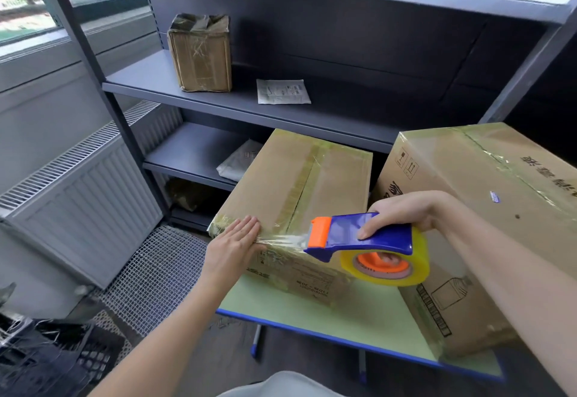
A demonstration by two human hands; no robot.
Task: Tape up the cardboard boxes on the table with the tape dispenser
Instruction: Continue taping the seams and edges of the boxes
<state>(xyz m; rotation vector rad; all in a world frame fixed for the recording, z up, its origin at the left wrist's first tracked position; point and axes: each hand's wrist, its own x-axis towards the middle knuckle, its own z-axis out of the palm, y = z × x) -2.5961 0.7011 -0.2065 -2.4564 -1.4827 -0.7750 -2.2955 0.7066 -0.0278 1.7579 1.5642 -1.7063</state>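
Currently, the right hand grips the tape dispenser just off the near edge of the smaller cardboard box on the table. The left hand presses flat, fingers straight, on the stretched tape. A larger box stands alongside, to the right.

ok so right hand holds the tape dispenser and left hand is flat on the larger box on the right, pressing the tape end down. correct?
Not the larger box. The head view shows the left hand flat on the smaller box, left of the larger one, pressing the tape end at its near top edge. The right hand does hold the tape dispenser.
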